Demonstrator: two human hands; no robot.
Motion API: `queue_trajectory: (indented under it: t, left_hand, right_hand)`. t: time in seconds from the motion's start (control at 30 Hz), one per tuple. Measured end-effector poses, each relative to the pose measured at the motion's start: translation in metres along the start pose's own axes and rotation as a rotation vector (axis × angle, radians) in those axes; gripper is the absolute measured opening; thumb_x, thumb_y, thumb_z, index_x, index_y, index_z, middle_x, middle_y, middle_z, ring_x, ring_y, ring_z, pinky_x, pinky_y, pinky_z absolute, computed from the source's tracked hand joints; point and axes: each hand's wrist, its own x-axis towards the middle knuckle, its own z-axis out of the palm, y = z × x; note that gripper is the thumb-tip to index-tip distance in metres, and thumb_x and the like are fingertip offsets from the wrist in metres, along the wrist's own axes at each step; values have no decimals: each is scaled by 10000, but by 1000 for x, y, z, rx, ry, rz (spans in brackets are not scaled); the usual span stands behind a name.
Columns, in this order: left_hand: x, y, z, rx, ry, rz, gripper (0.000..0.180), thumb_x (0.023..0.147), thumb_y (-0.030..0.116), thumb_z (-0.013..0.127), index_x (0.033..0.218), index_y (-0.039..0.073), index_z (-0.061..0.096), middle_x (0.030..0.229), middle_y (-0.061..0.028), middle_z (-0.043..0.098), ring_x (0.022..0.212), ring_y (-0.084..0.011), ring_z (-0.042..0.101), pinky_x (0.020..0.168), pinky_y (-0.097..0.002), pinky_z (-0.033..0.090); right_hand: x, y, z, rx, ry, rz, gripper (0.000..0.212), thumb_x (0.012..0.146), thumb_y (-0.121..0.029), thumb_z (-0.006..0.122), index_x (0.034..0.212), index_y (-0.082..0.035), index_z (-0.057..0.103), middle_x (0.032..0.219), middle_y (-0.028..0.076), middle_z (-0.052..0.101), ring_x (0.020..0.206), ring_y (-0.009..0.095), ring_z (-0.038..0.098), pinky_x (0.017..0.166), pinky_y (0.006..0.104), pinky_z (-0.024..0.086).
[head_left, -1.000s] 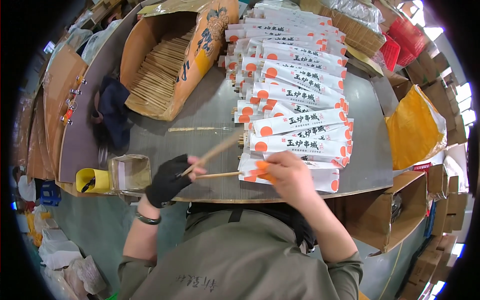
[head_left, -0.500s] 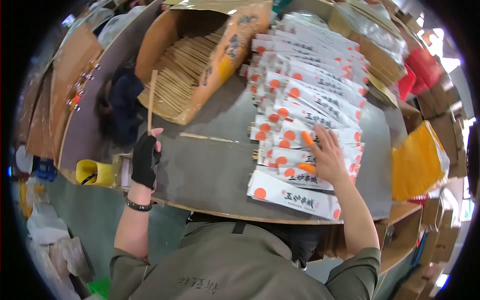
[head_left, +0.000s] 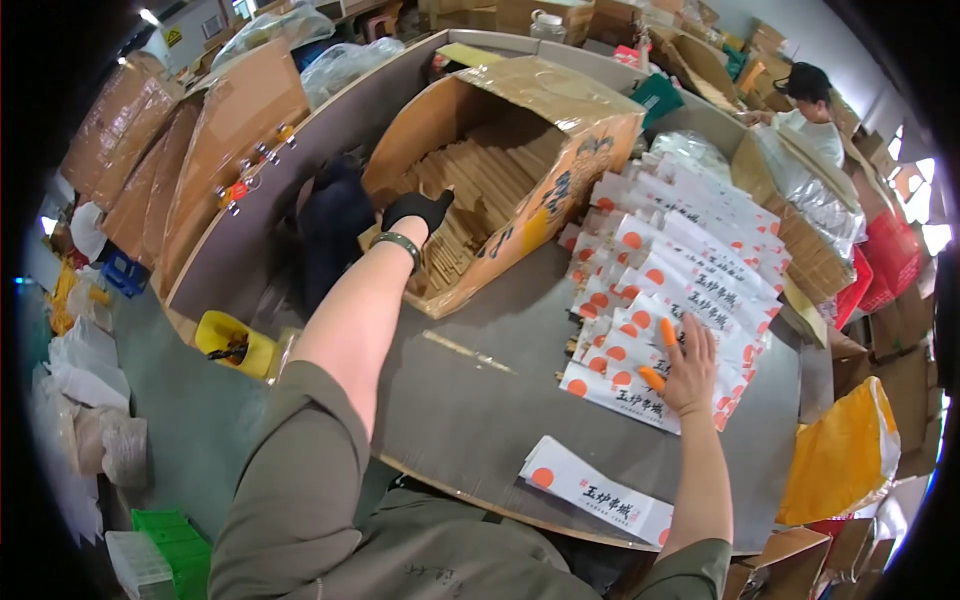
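My left hand [head_left: 420,212], in a black fingerless glove, reaches into a cardboard carton [head_left: 575,190] lying tipped toward me. It is over the pale wooden chopsticks [head_left: 490,185] inside; its fingers are mostly hidden, so I cannot tell whether it grips any. My right hand [head_left: 690,378] rests with spread fingers on a large overlapping pile of white paper sleeves [head_left: 700,250] with orange dots. Orange finger cots cover its thumb and index finger. Chopstick ends poke out at the pile's left side. Nearer me, a separate small stack of flat sleeves [head_left: 598,493] lies at the table edge.
A strip of tape [head_left: 468,352] is stuck to the grey table [head_left: 440,400]. At the left edge hangs a yellow container [head_left: 236,345]; dark cloth [head_left: 335,220] lies beside the carton. An orange-yellow bag [head_left: 845,455] stands right. Another person [head_left: 812,125] is at far right.
My left hand has moved forward from the table's near left into the carton; the chopstick it held upright no longer shows. My right hand and the pile now sit away from the small stack.
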Motion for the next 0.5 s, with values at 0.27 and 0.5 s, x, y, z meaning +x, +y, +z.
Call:
queue_trajectory:
  t: [0.27,0.5]
  left_hand:
    - [18,64,17,-402,57,-351,753,752,221,703,1390,-5,370,1385,-233,487,1256,-338,523,1021,-405,449]
    - [80,-11,28,-452,-198,-347,626,754,287,748,1267,-18,561,1273,-201,589,1071,-249,618,911,-363,492]
  right_hand:
    - [-2,0,3,4,27,19,750,750,-582,679,1370,-196,507,1450,160,396,1331,353,386,1134,499,261]
    - [8,-6,-2,35,47,-10,709,760,-579,674,1336,-189,538,1428,162,417,1305,358,407,1114,514,281]
